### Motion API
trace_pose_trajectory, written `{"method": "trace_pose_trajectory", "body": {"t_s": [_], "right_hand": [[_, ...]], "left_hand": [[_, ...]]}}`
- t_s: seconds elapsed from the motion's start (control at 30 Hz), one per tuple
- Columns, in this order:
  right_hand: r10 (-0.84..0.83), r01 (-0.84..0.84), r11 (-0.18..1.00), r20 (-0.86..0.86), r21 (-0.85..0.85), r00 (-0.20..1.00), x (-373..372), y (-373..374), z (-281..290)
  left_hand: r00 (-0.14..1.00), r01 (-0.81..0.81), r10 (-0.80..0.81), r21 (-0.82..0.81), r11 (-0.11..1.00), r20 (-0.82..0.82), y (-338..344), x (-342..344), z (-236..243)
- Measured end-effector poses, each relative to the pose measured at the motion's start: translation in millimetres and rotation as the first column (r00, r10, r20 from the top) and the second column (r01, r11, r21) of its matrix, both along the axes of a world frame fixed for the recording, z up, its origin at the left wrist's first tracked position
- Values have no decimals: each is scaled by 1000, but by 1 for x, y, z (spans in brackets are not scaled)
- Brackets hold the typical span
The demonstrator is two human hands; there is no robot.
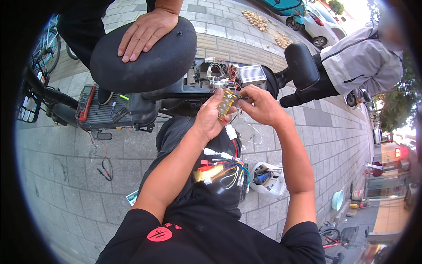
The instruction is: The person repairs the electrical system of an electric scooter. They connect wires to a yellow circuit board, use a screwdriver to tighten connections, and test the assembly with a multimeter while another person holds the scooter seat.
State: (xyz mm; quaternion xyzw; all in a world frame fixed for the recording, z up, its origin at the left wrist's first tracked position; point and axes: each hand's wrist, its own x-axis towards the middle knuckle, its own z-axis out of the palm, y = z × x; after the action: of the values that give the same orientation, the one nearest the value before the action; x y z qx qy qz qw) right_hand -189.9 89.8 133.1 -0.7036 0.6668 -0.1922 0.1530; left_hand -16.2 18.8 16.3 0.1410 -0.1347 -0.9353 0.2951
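Tools (262, 178), one of them blue, lay in an open white plastic bag (278, 188) on the pavement, below the right hand (261, 107). Just beyond the hands, an open scooter compartment (189, 82) contained tangled wires and pale connectors (218, 82), with a silver finned box (252, 75) at its right. Between the hands was a small block (226, 105), translucent yellow-brown, oblong, tilted, with rows of shiny metallic spots along its face. The left hand (212, 115) gripped it between thumb and fingers; the right hand's bent fingertips met close by its upper right edge, though what they pinched could not be told. Nearer the body, coloured wires (238, 165) spread over a gold box (208, 173).
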Motion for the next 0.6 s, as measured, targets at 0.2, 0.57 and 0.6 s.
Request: {"method": "trace_pose_trajectory", "body": {"t_s": [0.2, 0.57, 0.6], "right_hand": [[-170, 163, 985, 201, 52, 965, 13, 4, -5], [-217, 210, 976, 185, 58, 959, 16, 0, -4], [-216, 207, 976, 220, 65, 951, 15, 0, -7]], "left_hand": [[999, 4, -4, 3, 1000, -38, 1, 0, 0], [998, -54, 54, -14, 998, 39, 1, 4, 10], [998, -58, 59, -6, 998, 39, 2, 4, 8]]}}
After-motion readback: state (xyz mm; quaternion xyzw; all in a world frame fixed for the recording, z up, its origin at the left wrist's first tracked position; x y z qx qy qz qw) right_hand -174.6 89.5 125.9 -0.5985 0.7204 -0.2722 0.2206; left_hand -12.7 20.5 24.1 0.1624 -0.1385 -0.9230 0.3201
